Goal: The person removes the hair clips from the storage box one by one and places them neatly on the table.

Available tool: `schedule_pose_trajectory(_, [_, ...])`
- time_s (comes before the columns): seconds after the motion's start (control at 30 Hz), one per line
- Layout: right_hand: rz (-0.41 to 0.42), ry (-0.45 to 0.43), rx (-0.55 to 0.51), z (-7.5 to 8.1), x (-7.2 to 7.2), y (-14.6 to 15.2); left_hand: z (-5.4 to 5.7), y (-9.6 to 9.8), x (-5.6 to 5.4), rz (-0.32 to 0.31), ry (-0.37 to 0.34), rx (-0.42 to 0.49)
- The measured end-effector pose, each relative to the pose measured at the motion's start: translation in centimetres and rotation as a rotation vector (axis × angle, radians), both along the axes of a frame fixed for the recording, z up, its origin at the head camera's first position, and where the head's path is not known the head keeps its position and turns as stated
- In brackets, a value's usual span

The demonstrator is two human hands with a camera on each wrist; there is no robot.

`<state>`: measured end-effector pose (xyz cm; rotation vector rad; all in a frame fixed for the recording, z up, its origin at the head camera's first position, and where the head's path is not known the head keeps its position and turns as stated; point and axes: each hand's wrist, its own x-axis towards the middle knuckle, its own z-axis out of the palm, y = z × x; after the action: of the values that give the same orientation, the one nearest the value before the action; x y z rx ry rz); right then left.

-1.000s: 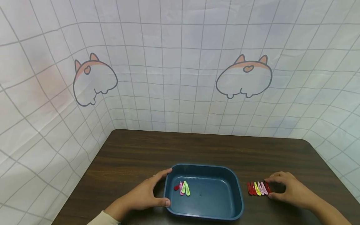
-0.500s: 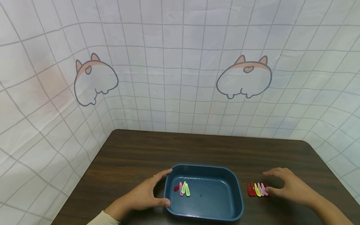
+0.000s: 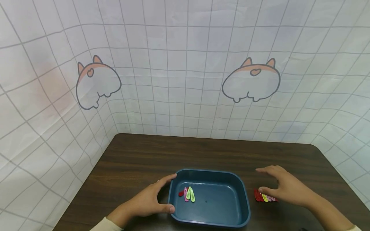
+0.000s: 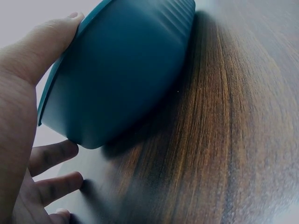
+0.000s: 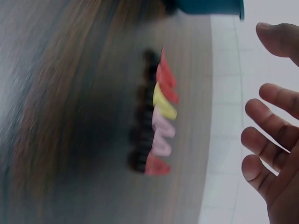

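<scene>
Left hand (image 3: 146, 199) rests its thumb and forefinger, spread wide, against the nearer side of a blue tray (image 3: 212, 213). Right hand (image 3: 285, 186) hangs with thumb and fingers apart, holding nothing. Just beyond and below the right hand, a row of red, yellow and pink hair clips (image 5: 163, 105) lies on the dark tabletop (image 3: 138, 157). These should be light, stiff and perhaps slick; a fingertip pinch across one clip's long edges would likely suit, sparing its neighbours. Just inside the tray, near the left hand, lie four loose clips (image 3: 189, 193): red, pink, two light green. Farther from both hands hangs a gridded cloth (image 3: 173, 96).
</scene>
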<state>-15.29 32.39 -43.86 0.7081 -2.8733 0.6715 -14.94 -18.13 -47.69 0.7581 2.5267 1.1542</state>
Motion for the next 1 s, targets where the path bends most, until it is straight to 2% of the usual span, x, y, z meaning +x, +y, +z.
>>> schedule_pose_trajectory(0.37, [0.048,-0.001,-0.01,1.5,0.2,-3.6,0.0,0.1,0.1,0.005,-0.003,-0.013])
schedule_pose_trajectory(0.63, [0.08,-0.043,-0.011,1.5,0.0,-6.3,0.1,0.1,0.1,0.007,-0.005,-0.023])
schedule_pose_trajectory(1.0, [0.206,-0.069,-0.039,1.1,-0.3,-9.2,-0.1,-0.1,0.1,0.009,0.002,-0.028])
